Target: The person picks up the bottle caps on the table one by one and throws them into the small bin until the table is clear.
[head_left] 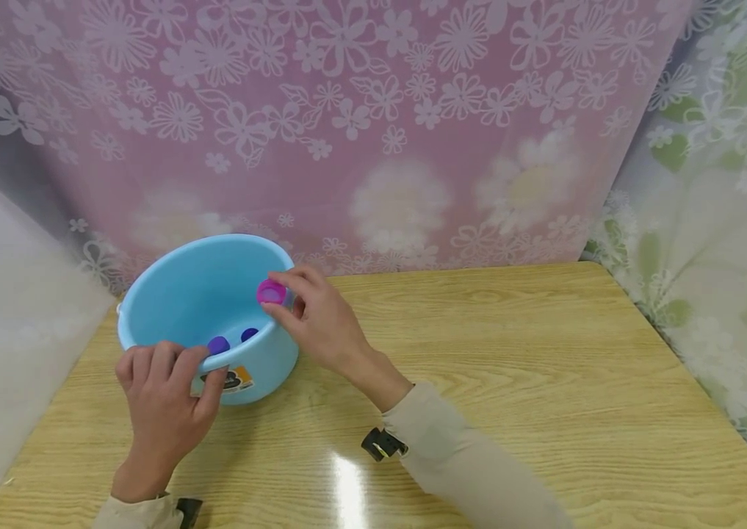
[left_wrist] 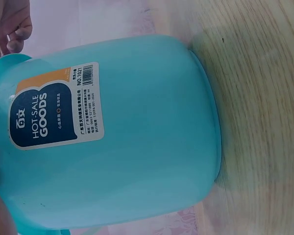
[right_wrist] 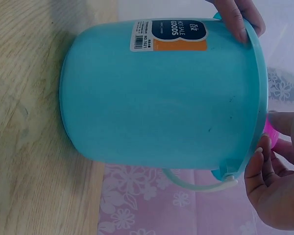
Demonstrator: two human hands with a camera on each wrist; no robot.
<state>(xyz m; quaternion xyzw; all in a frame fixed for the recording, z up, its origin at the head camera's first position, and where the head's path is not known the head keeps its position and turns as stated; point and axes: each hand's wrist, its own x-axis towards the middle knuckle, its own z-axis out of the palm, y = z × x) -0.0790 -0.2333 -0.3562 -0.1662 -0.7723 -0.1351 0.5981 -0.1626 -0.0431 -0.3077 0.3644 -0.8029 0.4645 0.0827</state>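
Note:
A light blue bucket (head_left: 274, 367) stands on the left part of the table, with a printed label (left_wrist: 56, 107) on its side. My left hand (head_left: 164, 393) grips its near rim, fingers over the edge and thumb outside. Between thumb and fingers of my right hand (head_left: 327, 319) is a small round magenta piece like a cap (head_left: 272, 292), held at the bucket's right rim. The right wrist view shows only a sliver of that magenta cap (right_wrist: 271, 133) behind the rim. Inside the bucket lie a purple piece (head_left: 218, 345) and a darker purple piece (head_left: 250, 334), both partly hidden by the near wall.
The wood-grain table (head_left: 512, 382) extends to the right of the bucket. A pink flowered cloth (head_left: 373, 132) hangs behind it, and a pale leaf-patterned cloth (head_left: 723, 242) along the right. The bucket's pale handle (right_wrist: 201, 187) hangs down on its far side.

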